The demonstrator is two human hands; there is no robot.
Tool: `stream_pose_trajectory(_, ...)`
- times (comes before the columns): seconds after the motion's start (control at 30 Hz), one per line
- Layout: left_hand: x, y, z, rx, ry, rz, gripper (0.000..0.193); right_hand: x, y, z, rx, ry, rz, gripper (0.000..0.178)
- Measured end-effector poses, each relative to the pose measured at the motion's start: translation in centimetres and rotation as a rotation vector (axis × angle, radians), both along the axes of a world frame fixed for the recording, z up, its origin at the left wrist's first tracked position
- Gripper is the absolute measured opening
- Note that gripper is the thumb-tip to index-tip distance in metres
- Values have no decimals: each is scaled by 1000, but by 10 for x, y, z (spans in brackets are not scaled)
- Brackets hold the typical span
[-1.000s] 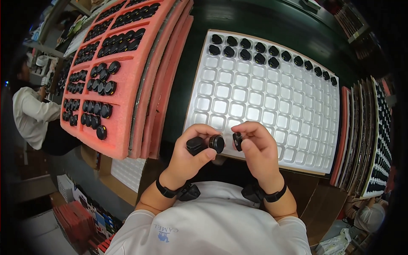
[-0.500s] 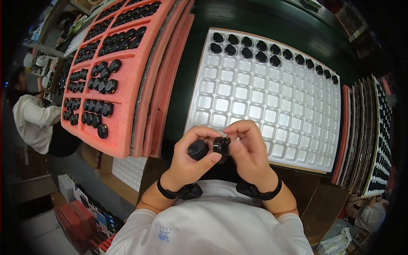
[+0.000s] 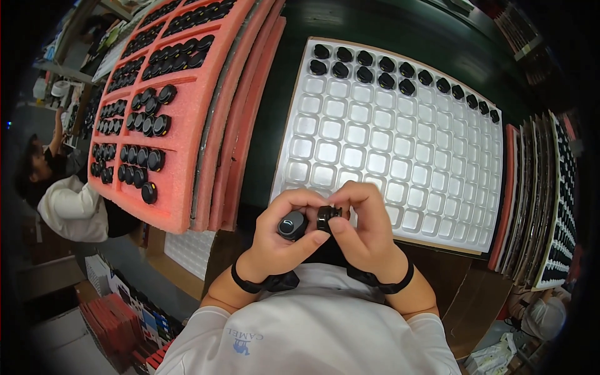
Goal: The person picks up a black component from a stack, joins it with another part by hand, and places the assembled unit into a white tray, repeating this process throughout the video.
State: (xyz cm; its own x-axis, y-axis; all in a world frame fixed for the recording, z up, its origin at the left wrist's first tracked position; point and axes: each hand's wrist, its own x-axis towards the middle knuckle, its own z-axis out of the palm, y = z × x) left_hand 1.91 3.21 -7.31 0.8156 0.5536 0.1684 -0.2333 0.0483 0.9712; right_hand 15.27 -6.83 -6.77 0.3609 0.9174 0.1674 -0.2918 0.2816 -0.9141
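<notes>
Close to my chest, a small black cylindrical part (image 3: 324,219) is pinched between both hands. My left hand (image 3: 272,244) is closed, with thumb and fingertips on one side of this part. Tucked in the same hand is a second, rounded black piece (image 3: 292,225) with a grey ring on its end face. My right hand (image 3: 367,236) is closed too, its thumb and index finger gripping the other end of the part. Fingers hide some of both pieces. Just beyond the hands lies a white compartment tray (image 3: 325,175), whose far rows hold several black parts (image 3: 387,81).
On the left, a pink foam tray (image 3: 170,211) full of black parts tops a stack of similar trays. More trays (image 3: 531,206) stand in a stack to the right. The green table (image 3: 262,125) shows between them. Another person (image 3: 72,206) is at far left.
My right thumb and fingers have shifted around the part. The piece in my left hand has turned, showing its grey ring. At far left, the other person has moved and an arm is raised.
</notes>
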Motion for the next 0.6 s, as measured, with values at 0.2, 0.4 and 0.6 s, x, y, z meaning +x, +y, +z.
stream_pose_trajectory(0.2,1,-1,-1,-38,-5,-19,38,7,3,-8,106,-269,-60,23)
stream_pose_trajectory(0.4,0,2,-2,-108,-30,-50,38,2,2,0,3,56,-40,30)
stream_pose_trajectory(0.6,1,2,-1,-36,-60,-12,38,14,-2,-3,-5,-376,-49,36)
